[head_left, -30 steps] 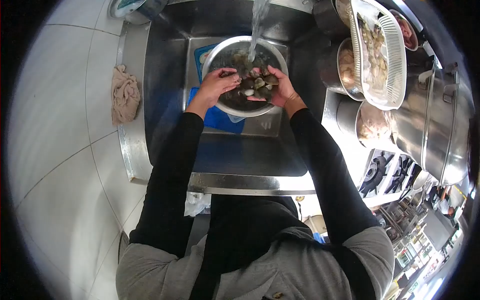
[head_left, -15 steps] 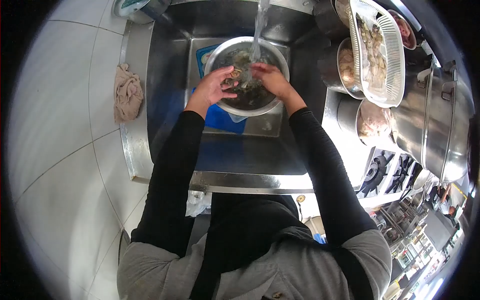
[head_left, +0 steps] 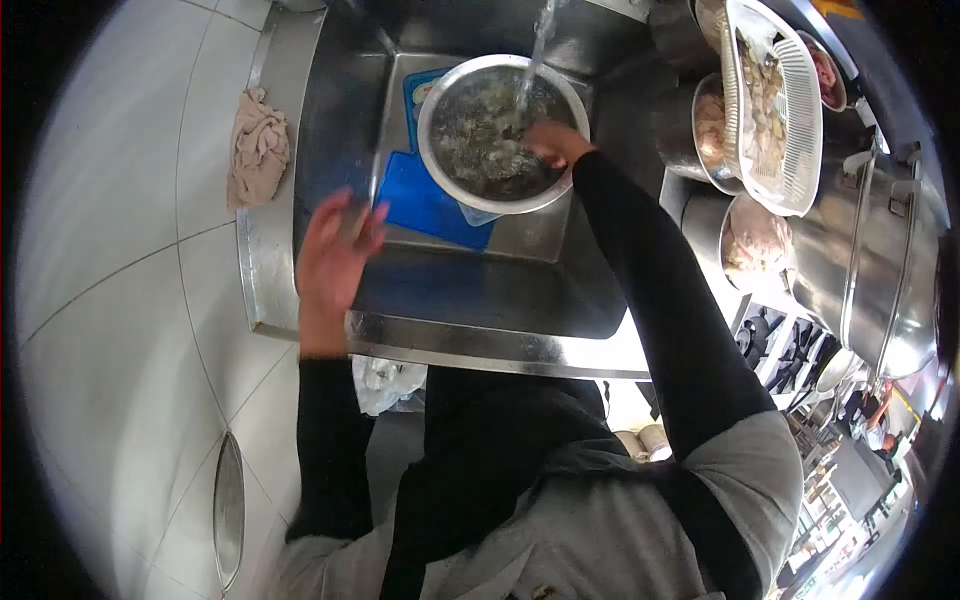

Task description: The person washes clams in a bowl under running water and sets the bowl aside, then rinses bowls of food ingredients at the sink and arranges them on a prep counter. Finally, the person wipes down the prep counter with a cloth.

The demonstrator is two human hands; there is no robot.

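Observation:
A round metal bowl [head_left: 432,165] of cloudy water and dark shellfish stands in the steel sink [head_left: 480,290]. A water stream [head_left: 535,60] falls into it. Over the bowl's right part is my right hand [head_left: 557,143], its fingertips at the water and blurred; what they hold, if anything, is hidden. My left hand [head_left: 340,245] is raised over the sink's left side, away from the bowl, with fingers curled around a small dark shell [head_left: 354,222], blurred by motion. Blue flat pieces [head_left: 430,205] lie under and beside the bowl.
A beige cloth [head_left: 259,150] rests on the sink's left ledge. To the right are a white basket [head_left: 735,110] of shellfish, metal pots of food [head_left: 757,240], a large steel pot [head_left: 850,260] and a stove. Another person [head_left: 875,425] is far off at the right.
Both hands first held shellfish over the bowl. The right hand then went down to the water, and the left hand has moved left and toward me, out of the bowl, with a small shell.

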